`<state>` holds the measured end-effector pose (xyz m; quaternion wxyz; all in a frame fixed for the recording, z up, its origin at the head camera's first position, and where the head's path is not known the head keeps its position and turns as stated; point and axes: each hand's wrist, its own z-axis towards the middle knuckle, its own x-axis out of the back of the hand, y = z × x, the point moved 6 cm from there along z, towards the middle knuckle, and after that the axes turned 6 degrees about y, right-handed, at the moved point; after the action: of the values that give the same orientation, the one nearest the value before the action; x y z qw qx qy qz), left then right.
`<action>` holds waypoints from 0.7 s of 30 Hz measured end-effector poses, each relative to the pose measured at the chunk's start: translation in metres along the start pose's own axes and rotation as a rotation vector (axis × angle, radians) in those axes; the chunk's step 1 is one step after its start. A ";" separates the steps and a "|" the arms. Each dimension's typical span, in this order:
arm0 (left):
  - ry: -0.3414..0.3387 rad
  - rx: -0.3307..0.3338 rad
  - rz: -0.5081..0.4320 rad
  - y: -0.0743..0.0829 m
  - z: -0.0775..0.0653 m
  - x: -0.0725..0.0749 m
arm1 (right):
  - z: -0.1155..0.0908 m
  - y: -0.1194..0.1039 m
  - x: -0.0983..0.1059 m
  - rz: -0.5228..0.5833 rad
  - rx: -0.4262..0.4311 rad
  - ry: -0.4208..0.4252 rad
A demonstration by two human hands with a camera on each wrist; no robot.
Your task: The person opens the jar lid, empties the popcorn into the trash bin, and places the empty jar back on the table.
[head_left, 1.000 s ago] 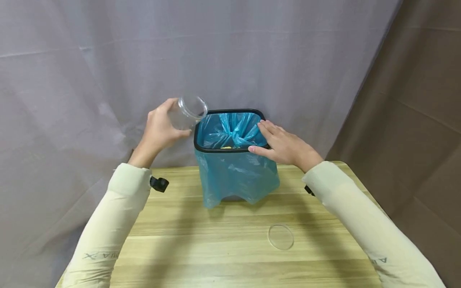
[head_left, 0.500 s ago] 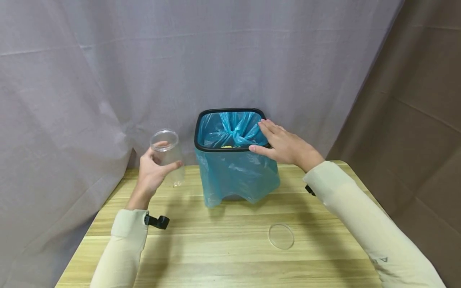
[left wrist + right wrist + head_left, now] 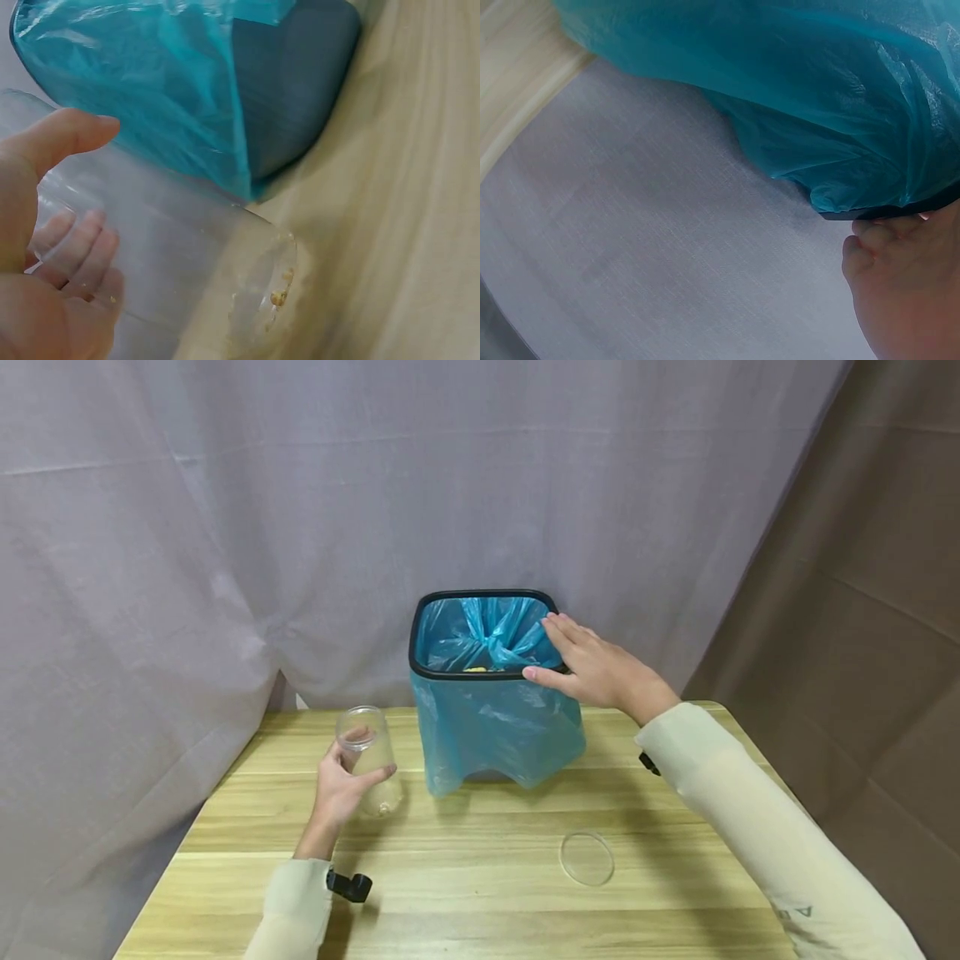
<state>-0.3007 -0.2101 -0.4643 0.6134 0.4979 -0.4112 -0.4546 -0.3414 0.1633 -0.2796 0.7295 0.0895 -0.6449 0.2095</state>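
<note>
Bin's [image 3: 487, 635] yellow contents perhaps half-hidden

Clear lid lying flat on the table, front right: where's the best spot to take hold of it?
Probably pinch the clear lid by its thin rim, coming from above on the near right edge. It lies flat on the table, so only the rim offers purchase.

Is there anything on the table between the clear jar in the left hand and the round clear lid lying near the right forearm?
Nothing visible. The jar, gripped by the left hand, and the lid have only bare table between them; the bin stands farther back.
</note>
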 end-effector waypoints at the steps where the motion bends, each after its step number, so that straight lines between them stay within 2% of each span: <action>1: -0.004 0.000 0.002 -0.002 -0.001 -0.001 | 0.000 0.000 0.000 0.003 -0.001 0.000; 8: -0.042 -0.047 -0.006 -0.014 -0.003 -0.005 | 0.001 0.001 0.002 0.009 -0.001 0.000; 12: -0.097 -0.102 0.044 -0.014 -0.002 -0.008 | -0.002 0.004 0.006 0.014 -0.010 0.018; 16: -0.131 -0.144 0.209 -0.011 -0.004 -0.004 | -0.009 0.004 0.011 0.012 -0.006 0.068; 19: -0.159 -0.192 0.398 -0.005 -0.007 0.004 | -0.021 0.003 0.015 -0.006 0.010 0.135; 21: -0.178 -0.248 0.535 0.000 -0.010 0.010 | -0.032 0.005 0.016 -0.020 0.020 0.191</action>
<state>-0.2887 -0.2174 -0.4650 0.7291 0.2512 -0.5213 -0.3655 -0.3135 0.1833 -0.2692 0.7889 0.0829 -0.5691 0.2164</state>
